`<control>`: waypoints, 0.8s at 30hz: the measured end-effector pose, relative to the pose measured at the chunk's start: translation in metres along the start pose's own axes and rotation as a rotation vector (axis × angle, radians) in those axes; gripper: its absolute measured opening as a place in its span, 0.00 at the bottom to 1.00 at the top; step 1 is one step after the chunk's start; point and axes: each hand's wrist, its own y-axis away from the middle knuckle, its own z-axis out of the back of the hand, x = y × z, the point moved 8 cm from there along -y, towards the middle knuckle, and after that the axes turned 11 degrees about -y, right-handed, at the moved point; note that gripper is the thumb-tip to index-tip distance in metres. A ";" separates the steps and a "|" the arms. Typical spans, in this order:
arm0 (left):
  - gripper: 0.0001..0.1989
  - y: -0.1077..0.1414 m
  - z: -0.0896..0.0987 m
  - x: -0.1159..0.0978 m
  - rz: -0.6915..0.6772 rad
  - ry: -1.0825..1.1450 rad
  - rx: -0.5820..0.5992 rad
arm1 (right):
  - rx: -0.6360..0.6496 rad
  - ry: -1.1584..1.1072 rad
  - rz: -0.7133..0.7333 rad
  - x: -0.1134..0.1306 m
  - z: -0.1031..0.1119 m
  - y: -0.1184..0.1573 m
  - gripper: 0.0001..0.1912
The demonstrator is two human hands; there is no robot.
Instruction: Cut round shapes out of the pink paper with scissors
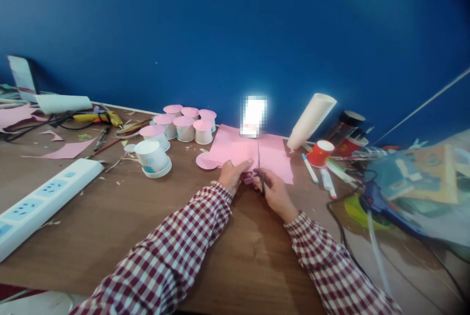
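Note:
My left hand (232,176) pinches a piece of pink paper (244,154), thumb on top. Closed around the handles of a pair of scissors (259,170), my right hand (273,190) is just to the right of that piece. The blades point away from me and lie along the paper's right edge; whether they are apart is too small to tell. Beneath both lie larger pink sheets (281,158) on the table. A round pink disc (205,160) rests at their left edge. Further left stand several paper cups (185,131) topped with pink discs.
A white paper cup (150,154) stands left of my hands. A white power strip (47,202) lies at the left, near a yellow glue gun (106,118). Stacked cups (312,119) lean on the wall, beside a red cup (320,152), markers (310,168) and a blue glue gun (389,209).

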 end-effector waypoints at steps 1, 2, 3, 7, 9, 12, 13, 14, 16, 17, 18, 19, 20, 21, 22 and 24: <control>0.16 0.000 0.000 0.000 0.001 -0.001 0.000 | 0.001 0.003 0.001 0.000 0.000 0.000 0.17; 0.16 0.000 0.000 0.000 0.003 -0.002 -0.002 | 0.001 0.004 0.003 0.000 0.000 0.000 0.17; 0.16 0.000 0.000 0.001 0.005 -0.002 -0.002 | 0.002 0.002 0.003 0.000 0.000 0.000 0.17; 0.17 -0.001 0.000 0.001 0.004 0.000 0.001 | 0.009 -0.017 -0.004 -0.004 0.000 -0.001 0.18; 0.17 0.000 0.001 0.001 0.006 -0.004 -0.005 | 0.009 -0.015 -0.010 -0.006 0.001 0.000 0.18; 0.17 0.000 0.001 0.001 0.007 -0.005 -0.009 | 0.006 -0.006 -0.011 -0.007 0.002 0.000 0.18; 0.17 0.000 0.000 0.001 0.004 -0.002 -0.007 | 0.006 -0.002 -0.009 -0.007 0.002 0.000 0.19; 0.17 0.000 0.000 0.000 0.002 0.001 -0.006 | 0.005 0.004 -0.006 -0.007 0.002 0.000 0.19; 0.17 0.000 0.001 0.001 0.002 0.002 -0.009 | 0.006 0.016 0.003 -0.006 0.002 0.000 0.19; 0.17 0.000 0.001 0.001 0.004 0.000 -0.012 | 0.006 0.016 0.005 -0.006 0.002 0.000 0.19; 0.17 0.000 0.001 0.001 0.007 -0.003 -0.014 | 0.006 0.011 0.007 -0.006 0.002 0.000 0.19; 0.17 0.000 0.001 0.001 0.008 -0.004 -0.014 | 0.006 0.004 0.007 -0.005 0.001 0.000 0.19; 0.17 0.000 0.001 0.001 0.008 -0.004 -0.013 | 0.005 0.001 0.005 -0.005 0.001 0.000 0.19; 0.17 0.000 0.001 0.001 0.009 -0.004 -0.011 | 0.005 0.003 0.002 -0.004 0.001 0.000 0.19; 0.17 0.000 0.000 0.001 0.009 -0.003 -0.010 | 0.004 0.007 0.000 -0.004 0.001 0.000 0.19; 0.17 0.001 0.000 0.000 0.010 -0.004 -0.013 | 0.003 0.017 -0.003 -0.003 0.001 0.000 0.19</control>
